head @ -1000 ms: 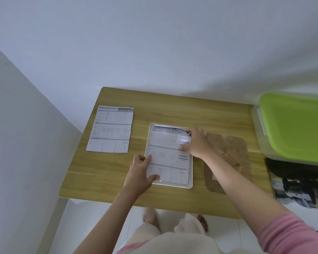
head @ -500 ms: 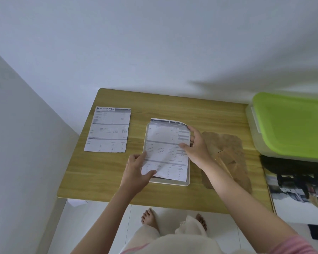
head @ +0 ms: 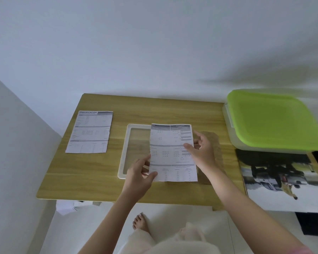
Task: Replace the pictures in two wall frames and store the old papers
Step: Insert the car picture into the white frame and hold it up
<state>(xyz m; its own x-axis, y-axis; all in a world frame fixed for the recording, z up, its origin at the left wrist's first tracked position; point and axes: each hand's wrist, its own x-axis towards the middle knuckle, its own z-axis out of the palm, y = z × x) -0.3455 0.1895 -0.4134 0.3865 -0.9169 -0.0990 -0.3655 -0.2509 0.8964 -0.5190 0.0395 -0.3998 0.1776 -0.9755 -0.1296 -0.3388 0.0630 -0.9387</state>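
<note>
A white picture frame [head: 124, 153] lies flat on the wooden table [head: 92, 173], its glass bare on the left side. A printed specification sheet [head: 170, 151] is held above the frame's right half. My left hand [head: 140, 173] pinches the sheet's lower left edge. My right hand [head: 200, 153] grips its right edge. A second specification sheet [head: 90, 132] lies flat at the table's left. A brown backing board [head: 216, 143] lies to the right of the frame, mostly hidden by my right hand and the sheet.
A clear storage box with a green lid [head: 272, 120] stands at the right end of the table. In front of it lies a large photo print [head: 283, 178], overhanging the table edge. White walls close off the back and left. My bare feet show below the table.
The sheet lay inside the frame a second ago. Both hands have lifted it out and shifted it to the right, uncovering the frame's glass.
</note>
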